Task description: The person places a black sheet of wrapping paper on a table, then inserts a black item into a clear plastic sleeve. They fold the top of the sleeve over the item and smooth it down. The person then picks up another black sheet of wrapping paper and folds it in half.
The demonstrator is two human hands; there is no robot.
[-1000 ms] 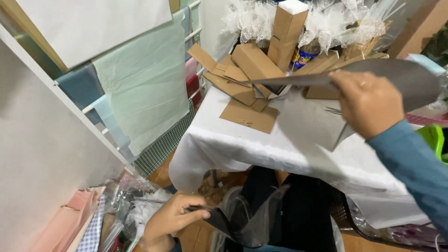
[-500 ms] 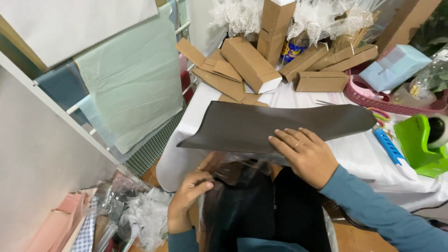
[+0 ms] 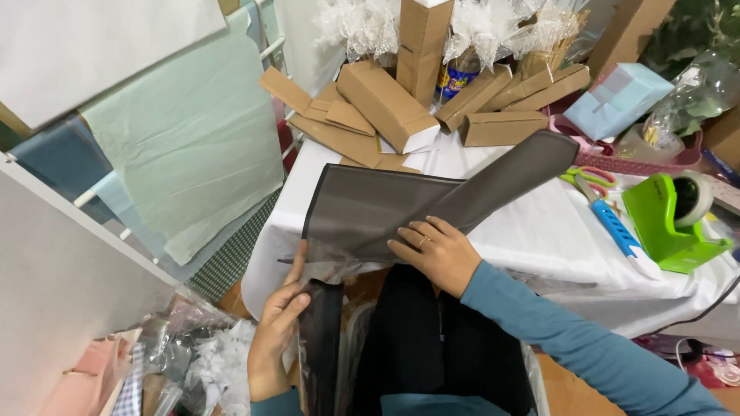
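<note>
A dark grey sheer sheet (image 3: pixel 385 204) with a black edge lies over the near edge of a white-covered table (image 3: pixel 539 231), its far end folded back toward the right. My right hand (image 3: pixel 435 253) rests palm down on the sheet's near edge, fingers spread. My left hand (image 3: pixel 277 327) is below the table edge and grips the sheet's lower left part where it hangs down, together with some clear film.
Several brown cardboard boxes (image 3: pixel 385 104) are piled at the table's far side among clear cellophane bundles (image 3: pixel 478 27). A green tape dispenser (image 3: pixel 671 219), a blue cutter (image 3: pixel 617 229) and scissors (image 3: pixel 590 177) lie at the right. Paper sheets (image 3: pixel 185 146) hang on a rack at left.
The sheet, first held up in the air by my right hand, has come down onto the table's near edge. My left hand rose from the floor clutter and took the sheet's hanging edge.
</note>
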